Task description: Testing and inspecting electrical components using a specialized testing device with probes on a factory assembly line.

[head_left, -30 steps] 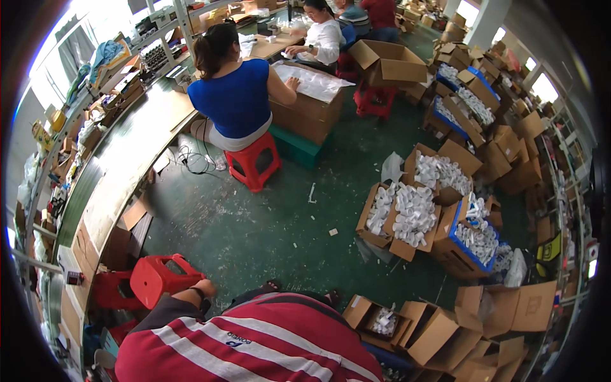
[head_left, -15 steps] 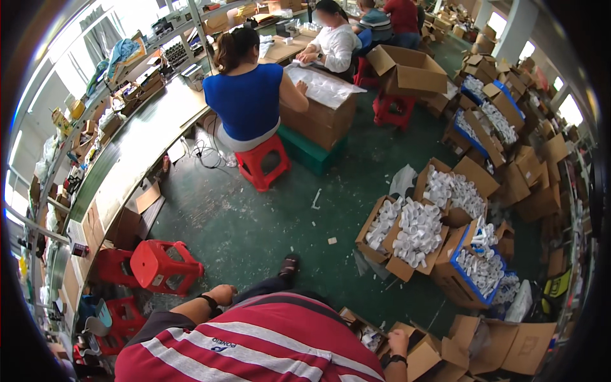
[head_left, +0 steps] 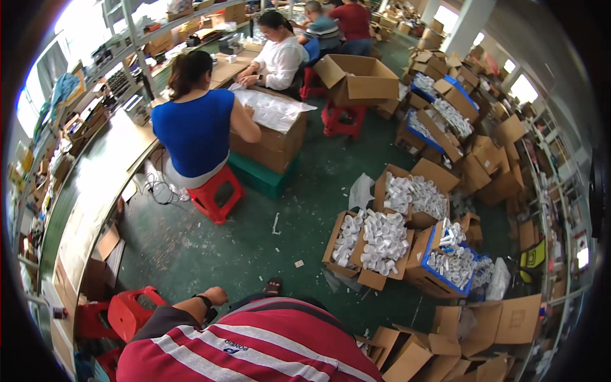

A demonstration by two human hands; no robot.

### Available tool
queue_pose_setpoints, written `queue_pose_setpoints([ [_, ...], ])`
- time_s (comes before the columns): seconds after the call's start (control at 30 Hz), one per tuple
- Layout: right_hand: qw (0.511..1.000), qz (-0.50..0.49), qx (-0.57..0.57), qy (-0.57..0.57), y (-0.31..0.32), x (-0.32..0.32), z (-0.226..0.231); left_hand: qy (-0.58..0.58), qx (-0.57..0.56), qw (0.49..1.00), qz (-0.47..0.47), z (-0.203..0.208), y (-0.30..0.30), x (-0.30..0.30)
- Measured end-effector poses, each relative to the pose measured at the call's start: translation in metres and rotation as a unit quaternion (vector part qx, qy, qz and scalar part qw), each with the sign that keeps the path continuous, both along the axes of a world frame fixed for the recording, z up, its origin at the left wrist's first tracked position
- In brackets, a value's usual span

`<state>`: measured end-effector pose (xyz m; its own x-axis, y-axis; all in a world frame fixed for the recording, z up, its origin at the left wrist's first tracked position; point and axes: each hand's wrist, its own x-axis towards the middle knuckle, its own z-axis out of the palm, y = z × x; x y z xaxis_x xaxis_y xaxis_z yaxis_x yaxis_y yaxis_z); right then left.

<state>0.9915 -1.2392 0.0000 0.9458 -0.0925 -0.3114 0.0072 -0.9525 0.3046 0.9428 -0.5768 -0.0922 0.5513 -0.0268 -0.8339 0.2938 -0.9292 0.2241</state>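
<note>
My left hand (head_left: 216, 295) hangs at my side with its fingers curled in, and nothing shows in it. A dark band is round that wrist. Nearest to it is a red plastic stool (head_left: 129, 313) on the left. My right hand is out of view. Low on the right, close to my body, lie open cardboard boxes (head_left: 414, 360) with their flaps up. Beyond them stand cardboard boxes heaped with white plastic fittings (head_left: 384, 245), one of them with a blue liner (head_left: 425, 270).
A long workbench (head_left: 83, 191) curves along the left. Ahead, a person in blue (head_left: 191, 130) sits on a red stool (head_left: 216, 194) beside a tall carton (head_left: 270, 143). Another person in white (head_left: 283, 63) sits farther back. More cartons (head_left: 487, 159) are piled at the right.
The view has shifted, so people and boxes ahead now sit farther left and the seated people look nearer. My right hand has dropped out of the picture; my left stays at my side.
</note>
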Motion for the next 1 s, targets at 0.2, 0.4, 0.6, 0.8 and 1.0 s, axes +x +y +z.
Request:
queue_pose_setpoints([
  [0.2,0.908,-0.234,0.297,0.182,-0.003,0.001,-0.047,-0.12,-0.037,0.976,0.176,0.04,0.04,0.125],
  [0.4,0.892,-0.249,0.307,0.219,0.003,-0.006,-0.057,-0.158,-0.055,0.963,0.21,0.051,0.062,0.146],
  [0.6,0.912,-0.214,0.277,0.213,0.019,0.045,-0.021,-0.089,-0.02,0.979,0.183,-0.005,0.065,0.067],
  [0.8,0.921,-0.193,0.275,0.198,0.022,0.104,0.022,0.004,0.024,0.991,0.131,-0.04,0.054,-0.021],
  [1.0,0.911,-0.186,0.329,0.166,0.036,0.146,0.038,-0.049,0.029,0.97,0.237,-0.009,0.026,-0.039],
])
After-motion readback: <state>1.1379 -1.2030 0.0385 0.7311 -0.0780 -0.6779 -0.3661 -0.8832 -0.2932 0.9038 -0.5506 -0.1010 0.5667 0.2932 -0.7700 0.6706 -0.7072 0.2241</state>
